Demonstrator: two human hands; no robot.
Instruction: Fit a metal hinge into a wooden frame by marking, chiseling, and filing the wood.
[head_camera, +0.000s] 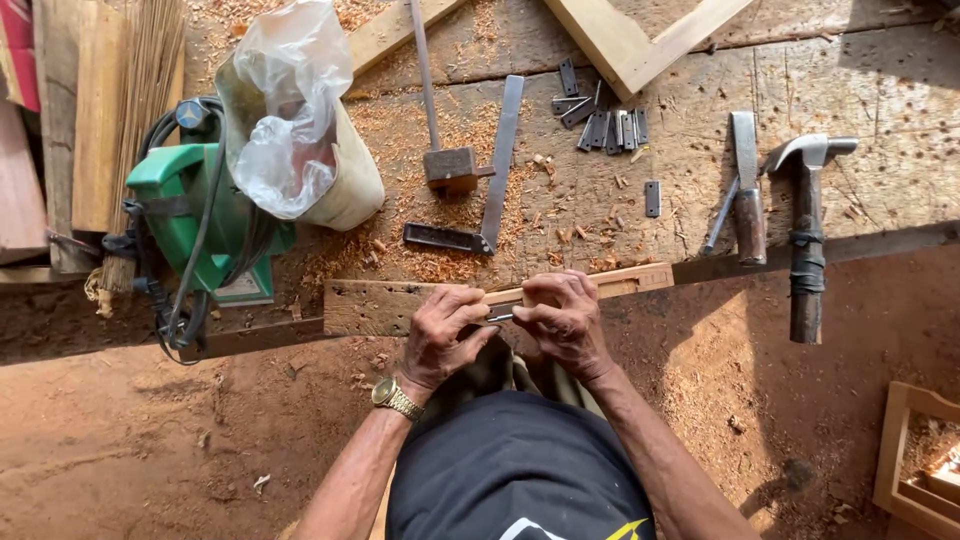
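Both my hands meet at the front edge of a worn wooden workbench (700, 190). My left hand (440, 335) and my right hand (565, 320) pinch a small grey metal piece (502, 315) between their fingertips. They hold it against a pale wooden strip (635, 281) lying along the bench edge. A gold wristwatch (397, 399) sits on my left wrist. Most of the metal piece is hidden by my fingers.
On the bench lie a mallet (448, 165), a try square (495, 180), several small metal plates (605, 125), a chisel (747, 190) and a claw hammer (806, 235). A green power tool (195, 215) and a plastic bag (290, 120) stand left. Sawdust covers the red earth floor.
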